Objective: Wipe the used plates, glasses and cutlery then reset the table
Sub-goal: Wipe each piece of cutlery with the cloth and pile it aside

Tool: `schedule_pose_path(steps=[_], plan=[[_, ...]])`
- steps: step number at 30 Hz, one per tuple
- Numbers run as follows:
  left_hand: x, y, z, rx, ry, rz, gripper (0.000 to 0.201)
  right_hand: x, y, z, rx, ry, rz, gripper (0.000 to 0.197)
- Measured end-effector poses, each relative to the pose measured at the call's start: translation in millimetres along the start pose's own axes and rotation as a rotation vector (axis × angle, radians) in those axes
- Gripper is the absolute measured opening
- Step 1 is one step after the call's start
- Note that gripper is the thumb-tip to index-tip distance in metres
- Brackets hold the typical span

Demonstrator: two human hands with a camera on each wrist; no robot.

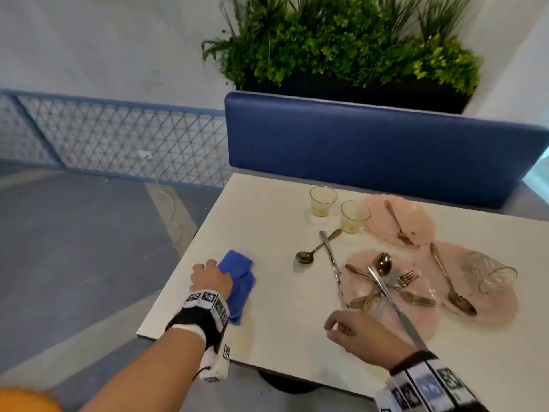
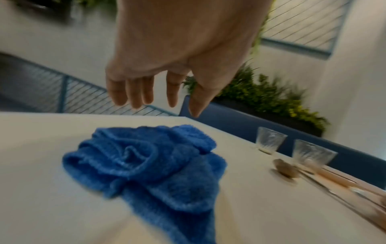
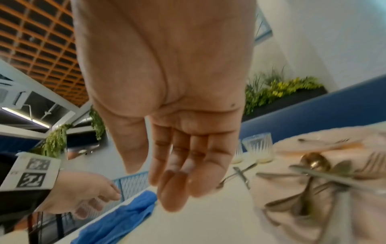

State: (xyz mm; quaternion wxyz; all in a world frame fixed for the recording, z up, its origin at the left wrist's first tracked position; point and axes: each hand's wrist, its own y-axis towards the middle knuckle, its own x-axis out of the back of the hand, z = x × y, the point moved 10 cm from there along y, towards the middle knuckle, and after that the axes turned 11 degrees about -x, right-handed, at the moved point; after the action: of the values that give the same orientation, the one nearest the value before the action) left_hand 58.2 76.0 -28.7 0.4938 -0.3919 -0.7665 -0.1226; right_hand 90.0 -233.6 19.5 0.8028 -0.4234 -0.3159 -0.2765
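L hand (image 2: 177,49) over blue cloth (image 1: 237,281) at table (image 1: 267,209) near-left edge, fingers loose, nothing gripped; R hand (image 1: 356,331) empty by cutlery-piled plate (image 1: 416,319); risk: knife (image 1: 398,310) overhanging rim, a knock tips it; tumbler (image 1: 487,272) on side may roll

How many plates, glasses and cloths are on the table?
Plates: 3
Glasses: 3
Cloth: 1
Total: 7
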Motion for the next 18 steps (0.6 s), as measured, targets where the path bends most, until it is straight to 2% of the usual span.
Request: schedule_pose_path(steps=[2, 3, 4, 6, 9, 10, 11, 12, 15, 18], plan=[[-13, 1, 11, 0.066, -0.058, 0.112, 0.046, -2, 18, 10, -0.020, -0.027, -0.028, 0.021], [-19, 3, 10, 0.032, -0.065, 0.179, 0.038, -4, 25, 14, -0.029, -0.048, -0.035, 0.022], [-22, 6, 9, -0.001, -0.096, 0.205, 0.020, -4, 30, 19, -0.038, -0.056, -0.036, 0.023], [-30, 8, 9, -0.045, -0.131, 0.242, 0.029, -6, 37, 22, -0.059, -0.041, -0.031, 0.023], [-44, 7, 4, -0.064, -0.286, 0.328, 0.024, -5, 45, 20, -0.083, 0.004, -0.043, 0.022], [-51, 9, -1, -0.096, -0.352, 0.357, 0.033, -5, 47, 18, -0.091, 0.033, -0.050, 0.021], [-52, 0, -11, -0.117, -0.415, 0.400, 0.040, -5, 49, 17, -0.092, 0.070, -0.059, 0.021], [-50, -6, -23, -0.137, -0.492, 0.416, 0.039, -2, 50, 17, -0.084, 0.115, -0.079, 0.020], [-37, -28, -73, -0.233, -0.624, 0.427, 0.023, 16, 49, 20, -0.015, 0.230, -0.219, 0.024], [-34, -50, -132, -0.351, -0.717, 0.472, 0.033, 40, 44, 18, 0.040, 0.432, -0.364, 0.036]])
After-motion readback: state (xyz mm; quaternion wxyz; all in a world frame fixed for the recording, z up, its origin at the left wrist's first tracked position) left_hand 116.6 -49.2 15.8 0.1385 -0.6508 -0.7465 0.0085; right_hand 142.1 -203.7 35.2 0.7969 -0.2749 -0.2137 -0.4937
